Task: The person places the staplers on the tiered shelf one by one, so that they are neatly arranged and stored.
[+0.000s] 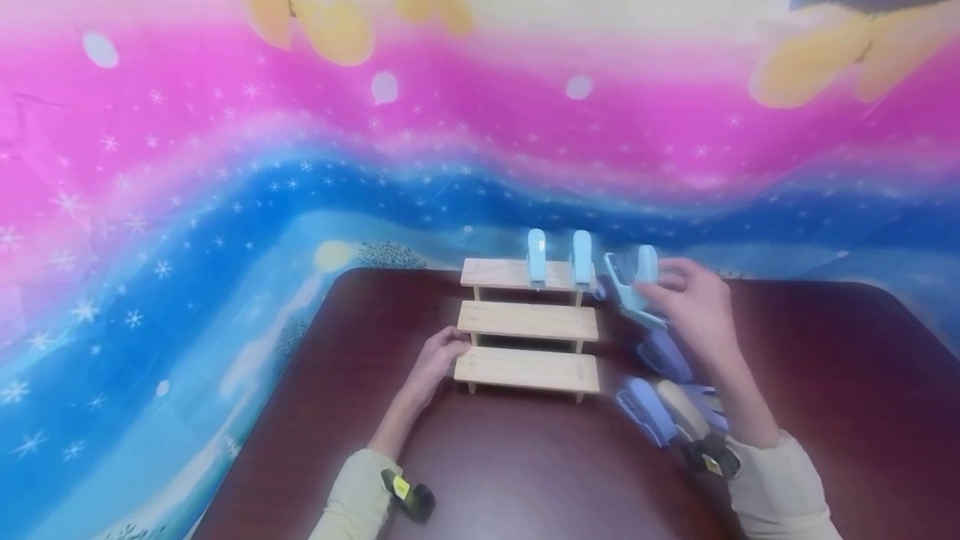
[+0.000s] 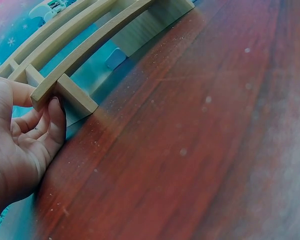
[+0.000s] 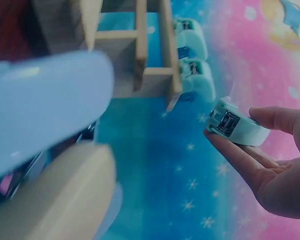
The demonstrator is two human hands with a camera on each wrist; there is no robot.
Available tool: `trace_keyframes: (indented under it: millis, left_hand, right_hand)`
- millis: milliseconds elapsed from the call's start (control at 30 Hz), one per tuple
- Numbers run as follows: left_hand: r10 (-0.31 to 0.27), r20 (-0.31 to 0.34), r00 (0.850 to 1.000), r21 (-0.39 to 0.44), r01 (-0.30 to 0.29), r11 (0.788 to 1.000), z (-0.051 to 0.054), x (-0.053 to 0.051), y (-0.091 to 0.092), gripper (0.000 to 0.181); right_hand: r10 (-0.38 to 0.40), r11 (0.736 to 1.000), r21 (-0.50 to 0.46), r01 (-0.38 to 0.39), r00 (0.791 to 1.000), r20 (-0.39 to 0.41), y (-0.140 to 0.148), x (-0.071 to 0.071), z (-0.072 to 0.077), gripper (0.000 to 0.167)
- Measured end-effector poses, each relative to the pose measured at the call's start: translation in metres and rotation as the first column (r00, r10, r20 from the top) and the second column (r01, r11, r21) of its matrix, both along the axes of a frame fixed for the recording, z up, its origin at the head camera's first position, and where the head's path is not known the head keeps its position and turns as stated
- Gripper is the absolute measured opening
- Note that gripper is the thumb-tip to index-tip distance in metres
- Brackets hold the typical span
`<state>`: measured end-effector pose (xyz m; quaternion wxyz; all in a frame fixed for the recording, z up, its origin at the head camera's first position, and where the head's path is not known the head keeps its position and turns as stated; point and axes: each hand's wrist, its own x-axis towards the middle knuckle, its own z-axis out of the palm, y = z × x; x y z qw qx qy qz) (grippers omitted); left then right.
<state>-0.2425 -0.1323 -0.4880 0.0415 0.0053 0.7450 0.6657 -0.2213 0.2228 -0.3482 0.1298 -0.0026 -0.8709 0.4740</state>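
Observation:
A three-tier wooden stand stands on the table. Its lowest board is pinched at the left end between the thumb and fingers of my left hand. On the top tier two mint staplers, the left one and the right one, stand side by side. Off the stand's right side, my right hand holds another mint stapler in the air between thumb and fingers. The held stapler touches neither the stand nor, as seen in the right wrist view, the two staplers there.
Right of the stand lie several more staplers: a lavender one, a beige one and a darker purple one among them. The dark red-brown table ends at a printed backdrop. The middle and lowest boards are bare.

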Motion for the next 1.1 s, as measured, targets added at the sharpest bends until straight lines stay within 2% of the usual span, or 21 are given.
trace_keyframes:
  millis: [200, 467, 567, 667, 800, 1100]
  left_hand:
    - [-0.005, -0.025, 1.0, -0.037, 0.004, 0.999, 0.001, 0.0, 0.0, 0.023]
    - [0.0, -0.004, 1.0, -0.038, 0.0, 0.999, 0.0, 0.001, 0.001, 0.02]
    - [-0.011, -0.006, 1.0, -0.04, 0.011, 0.999, 0.007, 0.004, 0.001, 0.02]
    - [-0.026, -0.005, 1.0, -0.021, 0.026, 0.999, 0.02, 0.011, 0.001, 0.019]
    - [-0.035, -0.013, 0.999, -0.014, 0.034, 0.999, 0.034, 0.022, 0.002, 0.019]
    - [-0.025, -0.008, 1.0, -0.003, 0.025, 1.0, 0.036, 0.022, 0.004, 0.02]
  right_hand:
    - [-0.003, 0.991, -0.132, 0.005, 1.0, 0.022, -0.015, 0.002, 0.013, 0.058]
    - [0.016, 0.967, -0.253, -0.014, 1.0, 0.003, -0.033, 0.0, 0.024, 0.059]
    - [0.035, 0.943, -0.33, -0.042, 0.999, -0.028, -0.042, 0.0, 0.026, 0.056]
    - [0.056, 0.917, -0.393, -0.072, 0.997, -0.053, -0.052, 0.0, 0.028, 0.054]
    - [0.061, 0.908, -0.411, -0.076, 0.997, -0.049, -0.061, -0.001, 0.029, 0.054]
    - [0.069, 0.896, -0.434, -0.092, 0.995, -0.067, -0.078, -0.004, 0.032, 0.051]
